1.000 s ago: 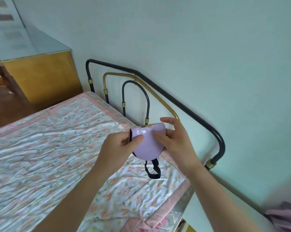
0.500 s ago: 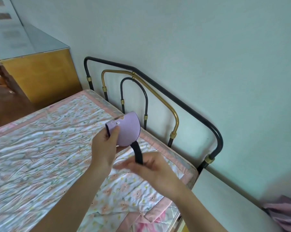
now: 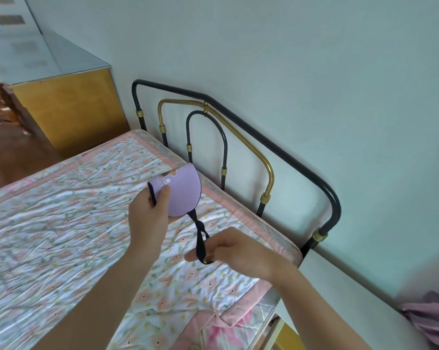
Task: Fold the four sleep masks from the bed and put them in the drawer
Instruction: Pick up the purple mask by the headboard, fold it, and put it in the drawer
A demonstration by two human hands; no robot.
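A lilac sleep mask (image 3: 184, 192), folded in half into a rounded shape, is held up over the bed (image 3: 62, 223). My left hand (image 3: 149, 218) grips its left edge, thumb on the front. The mask's black elastic strap (image 3: 200, 236) hangs down from its lower edge. My right hand (image 3: 236, 251) pinches the low end of that strap and pulls it taut, down and to the right. No other sleep mask and no drawer is in view.
The bed has a floral sheet with a pink border. A black and brass metal headboard (image 3: 264, 152) stands against the pale wall. A yellow cabinet (image 3: 69, 107) with a glass top is at the far left. Pink cloth (image 3: 430, 317) lies on a white surface at the lower right.
One second ago both hands held the folded mask. My right hand has since let go of it, dropped down and taken the hanging strap, drawing it out straight. The left hand still holds the mask.
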